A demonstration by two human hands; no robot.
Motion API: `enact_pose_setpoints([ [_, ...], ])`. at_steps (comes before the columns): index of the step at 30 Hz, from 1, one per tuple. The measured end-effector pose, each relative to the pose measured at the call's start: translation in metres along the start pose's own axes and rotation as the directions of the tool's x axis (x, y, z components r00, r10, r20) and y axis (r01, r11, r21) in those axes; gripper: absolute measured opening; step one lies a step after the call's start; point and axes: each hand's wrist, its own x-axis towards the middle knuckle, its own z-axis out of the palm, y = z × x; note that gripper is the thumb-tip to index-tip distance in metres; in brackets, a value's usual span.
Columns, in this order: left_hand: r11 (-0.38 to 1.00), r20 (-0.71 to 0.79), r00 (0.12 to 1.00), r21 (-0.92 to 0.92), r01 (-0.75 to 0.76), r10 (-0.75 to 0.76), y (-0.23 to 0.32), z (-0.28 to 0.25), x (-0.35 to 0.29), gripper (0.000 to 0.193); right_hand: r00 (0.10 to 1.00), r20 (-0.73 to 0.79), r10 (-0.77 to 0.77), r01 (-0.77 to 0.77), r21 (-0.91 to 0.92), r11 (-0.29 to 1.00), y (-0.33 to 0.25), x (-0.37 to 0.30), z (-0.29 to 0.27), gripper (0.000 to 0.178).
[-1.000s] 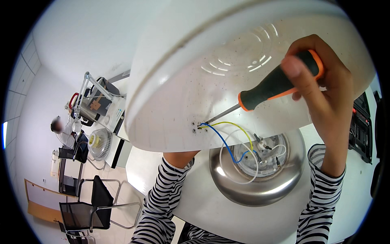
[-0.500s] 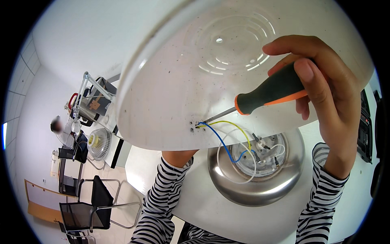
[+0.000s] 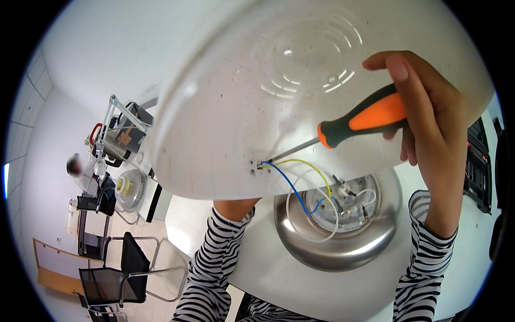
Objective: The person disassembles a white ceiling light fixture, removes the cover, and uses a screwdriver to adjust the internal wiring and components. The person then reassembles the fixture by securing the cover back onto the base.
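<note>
Screwdriver (image 3: 365, 118) with a bulbous dark green and orange handle and a slim metal shaft is lying aslant before the wall of a large, rounded, glossy white shell (image 3: 209, 129), its tip pointing down and to the left. The right hand (image 3: 437, 115) is holding the far end of the handle: the thumb is crossing in front, the index finger is pointing outward clear of the handle, and the other fingers are curling below. The tip is standing close beside a cluster of small dark fittings (image 3: 253, 166) near the shell's lower edge; contact is too small to tell.

From this cluster a thin blue wire (image 3: 298, 194) and a thin yellow wire (image 3: 318, 170) are arching down toward a round, polished silver metal base (image 3: 322, 253), while a thin white wire (image 3: 287, 212) is looping beside them. The base is sitting on a smooth white tabletop (image 3: 268, 257), the shell's edge overlapping its upper part. The shell is concealing most of the left hand (image 3: 235, 207), only the wrist end showing; one cannot tell how its fingers are standing. Black-and-white striped sleeves (image 3: 212, 257) are covering both forearms. At far right, a black tool case (image 3: 477, 166) is lying on the tabletop.
</note>
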Motion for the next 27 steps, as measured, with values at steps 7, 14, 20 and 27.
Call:
enact_pose_setpoints([
  [7,0.998,0.022,0.999,0.062,-0.031,0.03,-0.001,-0.002,-0.001,0.03,0.968,0.085,-0.237,0.226,0.123,0.966,0.004,-0.001,-0.008,0.049],
  [14,0.996,0.009,0.999,0.079,-0.045,0.045,0.0,0.002,0.0,0.031,0.986,0.154,0.057,-0.052,-0.033,0.998,0.0,0.005,-0.015,0.045],
  [20,0.999,-0.01,0.999,0.031,-0.034,0.034,0.002,0.0,0.0,0.033,0.983,0.011,-0.181,0.18,0.073,0.981,0.016,0.002,-0.006,0.045],
  [27,0.998,0.025,0.999,-0.047,0.042,-0.041,0.006,-0.002,0.002,0.035,0.969,0.232,-0.082,0.101,-0.073,0.992,0.006,0.002,-0.022,0.043],
])
